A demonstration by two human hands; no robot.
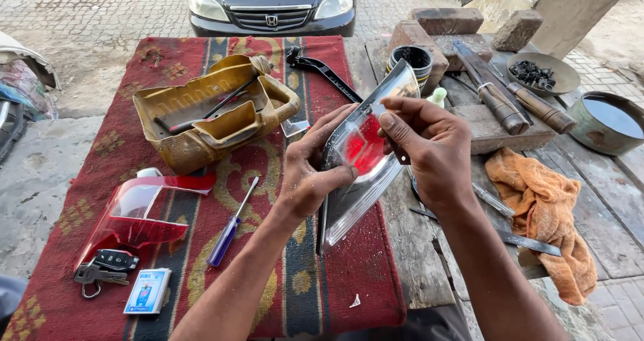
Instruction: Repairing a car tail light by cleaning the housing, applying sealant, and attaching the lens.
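Outdoors on a worn wooden tabletop [429,260] half covered by a red patterned rug [87,200], paving all around. Both hands, left [310,170] and right [429,146], grip a clear-and-red tail light lens [362,160] above the rug's edge.

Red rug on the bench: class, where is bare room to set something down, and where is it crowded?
Bare rug lies beneath the forearms, between the blue-handled screwdriver and the rug's right edge. The rug's left side is crowded: cut yellow jug, red lamp lens, keys, small box.

Bright, even daylight; soft shadows; sharp focus; slight wide-angle bending at edges.
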